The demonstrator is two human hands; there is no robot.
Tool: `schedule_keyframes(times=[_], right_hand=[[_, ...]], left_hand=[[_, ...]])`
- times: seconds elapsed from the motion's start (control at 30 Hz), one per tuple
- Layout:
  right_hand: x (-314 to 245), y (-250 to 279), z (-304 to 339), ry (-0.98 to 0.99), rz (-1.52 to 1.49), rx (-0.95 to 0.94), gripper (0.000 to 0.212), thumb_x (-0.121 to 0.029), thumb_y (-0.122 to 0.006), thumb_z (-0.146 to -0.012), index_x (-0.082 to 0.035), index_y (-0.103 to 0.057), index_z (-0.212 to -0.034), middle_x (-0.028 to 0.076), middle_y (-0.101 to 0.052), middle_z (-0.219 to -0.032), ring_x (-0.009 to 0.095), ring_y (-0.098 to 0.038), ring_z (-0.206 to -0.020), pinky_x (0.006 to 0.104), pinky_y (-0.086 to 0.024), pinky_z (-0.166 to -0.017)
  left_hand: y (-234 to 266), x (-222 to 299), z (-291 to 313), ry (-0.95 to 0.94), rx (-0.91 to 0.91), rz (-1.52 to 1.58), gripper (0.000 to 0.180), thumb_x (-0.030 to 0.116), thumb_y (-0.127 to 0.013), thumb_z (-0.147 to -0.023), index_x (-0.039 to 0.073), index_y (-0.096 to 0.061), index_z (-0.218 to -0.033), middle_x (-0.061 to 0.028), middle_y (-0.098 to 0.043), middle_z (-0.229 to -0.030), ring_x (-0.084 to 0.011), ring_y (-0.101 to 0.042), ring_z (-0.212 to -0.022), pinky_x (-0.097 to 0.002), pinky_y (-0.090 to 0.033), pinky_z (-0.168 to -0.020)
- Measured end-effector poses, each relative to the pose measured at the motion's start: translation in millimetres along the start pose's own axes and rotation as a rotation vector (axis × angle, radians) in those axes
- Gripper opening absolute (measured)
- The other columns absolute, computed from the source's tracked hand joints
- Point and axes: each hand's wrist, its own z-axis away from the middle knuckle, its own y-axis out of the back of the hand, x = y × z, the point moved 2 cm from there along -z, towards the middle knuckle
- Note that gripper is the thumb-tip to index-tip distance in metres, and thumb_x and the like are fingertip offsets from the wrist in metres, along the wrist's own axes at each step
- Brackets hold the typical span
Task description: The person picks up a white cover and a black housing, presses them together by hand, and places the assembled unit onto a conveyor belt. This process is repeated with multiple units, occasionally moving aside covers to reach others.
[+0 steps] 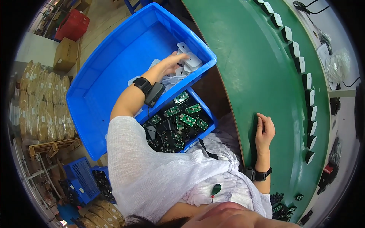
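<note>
My left hand [172, 64] reaches into a large blue plastic bin [114, 72]. Its fingers are stretched out over a pile of white plastic covers [194, 60] in the bin's corner, touching them; some fingertips are hard to make out among the covers. My right hand [265, 131] rests on the green work surface [243, 57] with its fingers loosely bent and apart, and nothing shows in it. Under the large bin's edge, a second blue bin [211, 127] holds many black housings with green circuit boards [187, 119].
White-topped black units [294, 49] stand in a curved row along the table's far right side. More circuit-board units [279, 209] lie at the lower right. Cartons [65, 54], a red container [74, 24], wrapped brown bundles [42, 110] and a blue crate [81, 176] occupy the left side.
</note>
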Motion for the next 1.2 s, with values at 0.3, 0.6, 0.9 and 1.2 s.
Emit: schedule_keyframes(times=[0.3, 0.6, 0.9, 1.2], right_hand=[[0.0, 0.7, 0.1, -0.002, 0.006, 0.008, 0.009, -0.005, -0.060, -0.093, -0.004, -0.067, -0.099, 0.006, -0.053, -0.074, 0.018, -0.047, -0.062, 0.0299, -0.037, -0.057], [-1.1, -0.8, 0.9, -0.003, 0.008, 0.038, 0.009, -0.005, -0.061, -0.092, -0.005, -0.067, -0.098, 0.005, -0.046, -0.068, 0.018, -0.044, -0.059, 0.0311, -0.036, -0.056], [-2.3, -1.6, -1.8, -0.017, 0.034, 0.057, 0.008, -0.007, -0.062, -0.091, -0.007, -0.068, -0.096, 0.005, -0.043, -0.065, 0.020, -0.044, -0.057, 0.0333, -0.036, -0.057], [-1.3, -0.8, -1.0, 0.001, 0.048, 0.053, 0.008, -0.007, -0.061, -0.091, -0.006, -0.068, -0.097, 0.006, -0.044, -0.067, 0.020, -0.044, -0.058, 0.0327, -0.036, -0.057]], left_hand=[[-12.5, -5.1, -7.8, -0.121, 0.021, -0.018, 0.080, 0.034, -0.074, -0.085, 0.014, -0.027, -0.147, -0.0146, -0.045, -0.141, -0.0326, -0.054, -0.122, -0.0486, -0.049, -0.098], [0.0, -12.4, -13.4, -0.113, -0.239, 0.157, 0.057, 0.033, -0.070, -0.088, 0.004, -0.050, -0.132, -0.0127, -0.059, -0.128, -0.0276, -0.058, -0.117, -0.0420, -0.047, -0.101], [13.6, -1.8, -7.2, -0.149, -0.295, 0.246, 0.049, 0.029, -0.067, -0.087, 0.003, -0.053, -0.127, -0.0126, -0.061, -0.124, -0.0280, -0.059, -0.114, -0.0433, -0.045, -0.103], [48.5, 26.6, 33.5, -0.328, -0.249, 0.240, 0.056, 0.033, -0.065, -0.086, 0.001, -0.049, -0.128, -0.0237, -0.060, -0.124, -0.0445, -0.063, -0.108, -0.0520, -0.049, -0.098]])
